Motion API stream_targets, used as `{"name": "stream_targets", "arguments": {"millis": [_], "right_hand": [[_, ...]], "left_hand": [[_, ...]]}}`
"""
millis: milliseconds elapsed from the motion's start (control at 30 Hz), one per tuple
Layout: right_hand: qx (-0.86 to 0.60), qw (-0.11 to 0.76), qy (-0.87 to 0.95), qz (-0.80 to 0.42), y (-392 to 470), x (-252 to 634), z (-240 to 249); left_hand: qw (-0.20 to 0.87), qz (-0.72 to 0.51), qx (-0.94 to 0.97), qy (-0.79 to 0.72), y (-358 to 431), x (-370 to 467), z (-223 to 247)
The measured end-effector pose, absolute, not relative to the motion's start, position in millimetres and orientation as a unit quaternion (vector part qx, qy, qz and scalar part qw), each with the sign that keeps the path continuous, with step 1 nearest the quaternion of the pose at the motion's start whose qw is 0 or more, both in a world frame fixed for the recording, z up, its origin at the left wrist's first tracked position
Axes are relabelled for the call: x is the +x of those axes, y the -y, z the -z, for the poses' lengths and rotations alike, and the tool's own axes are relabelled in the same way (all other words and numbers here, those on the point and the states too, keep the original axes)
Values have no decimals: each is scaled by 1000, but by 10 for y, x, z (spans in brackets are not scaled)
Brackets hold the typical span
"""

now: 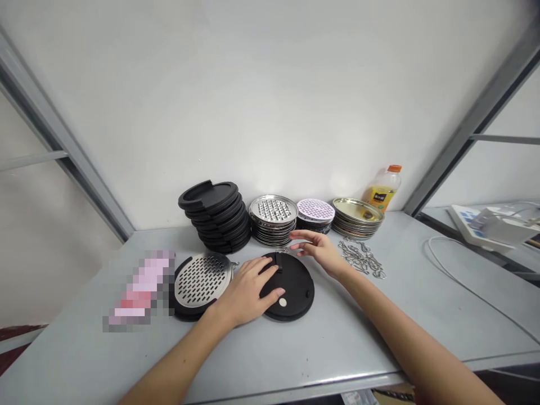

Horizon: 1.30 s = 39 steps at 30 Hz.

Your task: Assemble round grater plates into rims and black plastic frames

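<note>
Blk disc prob against L grip

The table holds a bottle and white cable.

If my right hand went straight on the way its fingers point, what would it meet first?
Probably the stack of round metal graters, just beyond the fingertips of the right hand. Depth is unclear, so it might pass over instead.

Across the middle of the frame, your flat grey table bears stacks of black round holders, silver metal graters and gold-toned metal discs; lower lie a black round disc, silver wire clips and, rightward, a white cable.
</note>
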State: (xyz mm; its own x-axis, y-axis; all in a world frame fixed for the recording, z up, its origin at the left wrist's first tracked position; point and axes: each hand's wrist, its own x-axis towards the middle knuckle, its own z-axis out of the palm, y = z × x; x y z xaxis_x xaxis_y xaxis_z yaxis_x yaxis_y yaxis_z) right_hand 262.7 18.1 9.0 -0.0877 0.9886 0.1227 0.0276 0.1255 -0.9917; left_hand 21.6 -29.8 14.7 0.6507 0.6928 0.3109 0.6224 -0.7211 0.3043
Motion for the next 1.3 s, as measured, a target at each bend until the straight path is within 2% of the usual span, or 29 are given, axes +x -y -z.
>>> {"name": "stream_targets", "arguments": {"millis": [533,1300], "right_hand": [[-379,489,443,-648,-145,2640,-184],[-343,484,412,-691,-144,2662,-201]], "left_hand": [[73,-213,910,-347,290,215,-95],[67,-209,912,-345,280,203,-85]]}}
